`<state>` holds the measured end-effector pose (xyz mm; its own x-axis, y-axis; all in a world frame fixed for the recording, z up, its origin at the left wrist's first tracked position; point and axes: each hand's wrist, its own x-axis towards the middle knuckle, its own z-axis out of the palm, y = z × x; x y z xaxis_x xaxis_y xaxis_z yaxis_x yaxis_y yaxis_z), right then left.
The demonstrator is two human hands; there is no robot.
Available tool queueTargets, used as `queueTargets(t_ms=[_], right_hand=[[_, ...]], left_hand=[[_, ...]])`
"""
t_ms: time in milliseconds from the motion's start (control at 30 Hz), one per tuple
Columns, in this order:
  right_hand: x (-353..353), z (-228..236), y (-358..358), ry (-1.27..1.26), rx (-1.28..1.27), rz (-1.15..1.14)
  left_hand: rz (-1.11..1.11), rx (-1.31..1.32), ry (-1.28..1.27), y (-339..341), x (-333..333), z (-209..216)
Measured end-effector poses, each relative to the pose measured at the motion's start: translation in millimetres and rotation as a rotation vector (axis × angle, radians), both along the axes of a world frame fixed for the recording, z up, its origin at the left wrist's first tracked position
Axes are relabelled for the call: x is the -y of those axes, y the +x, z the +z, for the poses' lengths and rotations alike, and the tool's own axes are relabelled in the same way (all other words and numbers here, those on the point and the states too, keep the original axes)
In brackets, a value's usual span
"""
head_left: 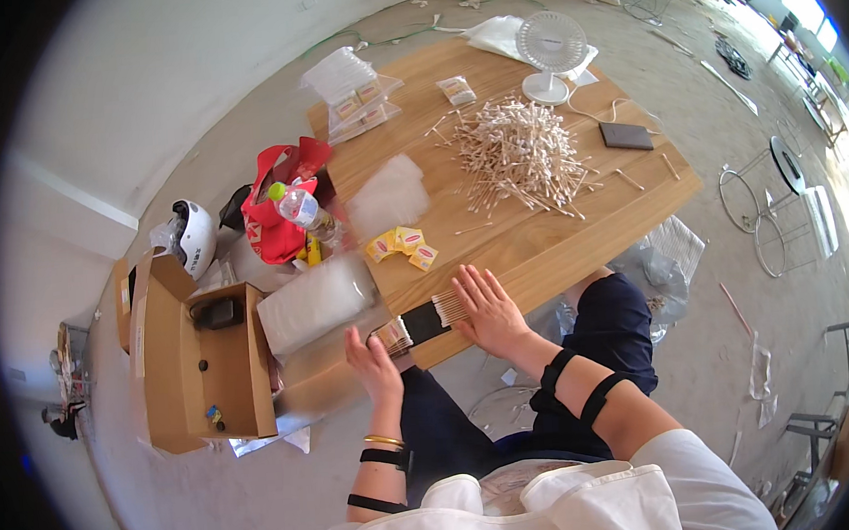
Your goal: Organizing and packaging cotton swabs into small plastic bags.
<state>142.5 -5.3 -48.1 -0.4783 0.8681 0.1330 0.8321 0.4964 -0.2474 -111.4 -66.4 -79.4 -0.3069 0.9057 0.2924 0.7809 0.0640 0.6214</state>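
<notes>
My right hand (492, 313) lies with its fingers stretched out at the near edge of the wooden table, palm side toward a neat row of cotton swabs (448, 309). Left of that row is a black strip (422, 323). Beyond the strip, a small pack of cotton swabs (394, 336) sits next to my left hand (376, 367), whose fingers point up and away from me, uncurled. Whether the left fingertips touch the pack is hard to tell. Farther up the table rises a big loose heap of cotton swabs (520, 152). Several yellow cards (402, 244) lie nearer.
A white fan (551, 45) and a dark power bank (626, 136) stand behind and beside the heap. Clear plastic bags (388, 194) lie to the left. Off the table's left side are a plastic bottle (303, 209), a red bag (271, 221), and an open cardboard box (182, 353).
</notes>
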Motion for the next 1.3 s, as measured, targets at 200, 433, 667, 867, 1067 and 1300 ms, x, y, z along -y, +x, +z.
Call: queueTargets(t_ms=[200, 433, 667, 867, 1067, 1300], right_hand=[[4, 4, -36, -0.006, 0.006, 0.069], [5, 3, -40, -0.017, 0.017, 0.070], [12, 3, -61, -0.013, 0.014, 0.085], [13, 3, -65, -0.015, 0.043, 0.093], [13, 2, -72, -0.008, 0.067, 0.120], [20, 6, -99, -0.128, -0.051, 0.119]], left_hand=[[0.370, 0.632, -0.286, -47, -2, -24], [0.337, 0.921, -0.320, -28, -23, -11], [0.345, 0.729, -0.211, -17, -29, -18], [0.395, 0.818, -0.094, -7, -32, -28], [0.346, 0.965, -0.067, -8, -32, -23], [0.258, 0.630, -0.132, -14, -32, -6]])
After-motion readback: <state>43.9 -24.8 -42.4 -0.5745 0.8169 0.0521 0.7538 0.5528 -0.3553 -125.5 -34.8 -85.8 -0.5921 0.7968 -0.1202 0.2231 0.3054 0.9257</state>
